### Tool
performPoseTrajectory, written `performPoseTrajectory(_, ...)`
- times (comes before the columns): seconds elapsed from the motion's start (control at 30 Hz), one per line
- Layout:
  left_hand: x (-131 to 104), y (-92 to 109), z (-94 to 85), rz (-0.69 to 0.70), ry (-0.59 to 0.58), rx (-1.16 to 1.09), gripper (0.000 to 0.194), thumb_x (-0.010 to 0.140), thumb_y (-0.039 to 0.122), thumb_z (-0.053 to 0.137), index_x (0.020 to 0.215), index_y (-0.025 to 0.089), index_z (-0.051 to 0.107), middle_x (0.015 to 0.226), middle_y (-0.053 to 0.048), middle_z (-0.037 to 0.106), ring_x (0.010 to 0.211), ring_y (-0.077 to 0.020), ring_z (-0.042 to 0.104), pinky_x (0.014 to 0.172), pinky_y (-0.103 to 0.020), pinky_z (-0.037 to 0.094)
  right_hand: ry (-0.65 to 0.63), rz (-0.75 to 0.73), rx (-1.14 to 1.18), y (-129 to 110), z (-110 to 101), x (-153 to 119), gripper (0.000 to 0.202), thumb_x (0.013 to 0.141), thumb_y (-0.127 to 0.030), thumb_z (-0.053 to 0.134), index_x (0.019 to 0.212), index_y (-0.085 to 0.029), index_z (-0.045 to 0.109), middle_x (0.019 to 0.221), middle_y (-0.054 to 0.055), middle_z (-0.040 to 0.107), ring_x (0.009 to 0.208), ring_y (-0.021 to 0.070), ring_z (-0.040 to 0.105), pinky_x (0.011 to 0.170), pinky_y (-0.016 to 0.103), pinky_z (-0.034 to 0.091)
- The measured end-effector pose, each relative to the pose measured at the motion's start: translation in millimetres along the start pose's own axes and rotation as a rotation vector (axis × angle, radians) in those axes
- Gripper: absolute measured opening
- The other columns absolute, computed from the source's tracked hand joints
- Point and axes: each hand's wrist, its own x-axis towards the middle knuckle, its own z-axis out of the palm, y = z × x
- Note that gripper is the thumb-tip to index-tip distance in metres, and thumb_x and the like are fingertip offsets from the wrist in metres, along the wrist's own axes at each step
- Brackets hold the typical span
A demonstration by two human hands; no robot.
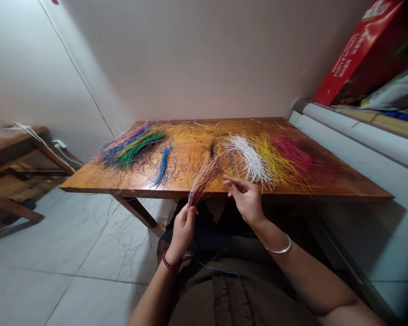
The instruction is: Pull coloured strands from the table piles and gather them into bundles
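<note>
My left hand (185, 226) is closed around the lower end of a bundle of thin wires (202, 181), mixed white, reddish-brown and yellow. The wires fan up and to the right over the table's front edge. Beside their loose ends, my right hand (245, 194) pinches thumb and forefinger together. Whatever lies in that pinch is too fine to make out. Behind the bundle is a small dark clump of wires (213, 147). White wires (250, 158), yellow wires (272, 158) and pink-red wires (295, 156) lie in piles to the right.
On the wooden table (347, 181), blue wires (163, 165) and green wires (139, 149) lie left, beside purple and orange ones. A loose blue wire (221, 270) rests on my lap. Long white rolls (360, 129) and a red box (357, 50) stand at right; another table (17, 149) at left.
</note>
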Motion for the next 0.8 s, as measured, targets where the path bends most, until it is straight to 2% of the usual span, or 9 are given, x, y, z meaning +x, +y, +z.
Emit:
performPoseTrajectory(0.23,0,-4,0.8,-0.014,0.002,-0.047,0.038,0.091,0.05,0.037,0.077,0.017,0.049,0.055,0.005,0.035,0.049,-0.0093,0.032,0.049,-0.022,0.027,-0.061,-0.041,-0.047,-10,-2,-5,0.024,0.076,-0.039,0.069,0.096,-0.026,0.074,0.085,0.004,0.07,0.052,0.0105,0.052,0.047,0.026,0.048)
performPoseTrajectory(0.47,0,-4,1.5,0.004,-0.004,-0.013,0.039,0.091,0.05,0.037,0.075,0.017,0.049,0.056,0.004,0.035,0.05,-0.0096,0.032,0.049,-0.022,0.027,-0.036,0.012,-0.009,-5,-2,-1,0.03,0.075,-0.04,0.07,0.101,-0.024,0.073,0.082,0.005,0.071,0.049,0.0105,0.051,0.047,0.026,0.046)
performPoseTrajectory(0.63,-2,-1,2.3,0.017,-0.01,0.011,0.038,0.092,0.048,0.038,0.074,0.016,0.05,0.056,0.004,0.037,0.051,-0.0097,0.033,0.048,-0.022,0.027,-0.024,0.001,0.032,-4,2,0,0.021,0.076,-0.039,0.07,0.087,-0.022,0.074,0.086,0.006,0.071,0.048,0.0093,0.05,0.046,0.025,0.043)
performPoseTrajectory(0.73,-1,-2,0.6,0.015,0.024,-0.008,0.039,0.09,0.049,0.04,0.073,0.016,0.051,0.055,0.004,0.037,0.049,-0.0094,0.034,0.047,-0.022,0.028,0.03,-0.057,0.025,-14,-3,2,0.019,0.076,-0.039,0.07,0.082,-0.021,0.071,0.081,0.005,0.071,0.049,0.01,0.05,0.045,0.026,0.043)
performPoseTrajectory(0.8,1,-4,-4.5,0.0,0.091,-0.051,0.04,0.089,0.052,0.042,0.073,0.016,0.051,0.053,0.004,0.037,0.047,-0.0088,0.033,0.044,-0.021,0.027,0.125,-0.139,0.023,-28,-14,9,0.017,0.076,-0.038,0.07,0.08,-0.022,0.069,0.081,0.004,0.07,0.049,0.0096,0.05,0.046,0.025,0.042)
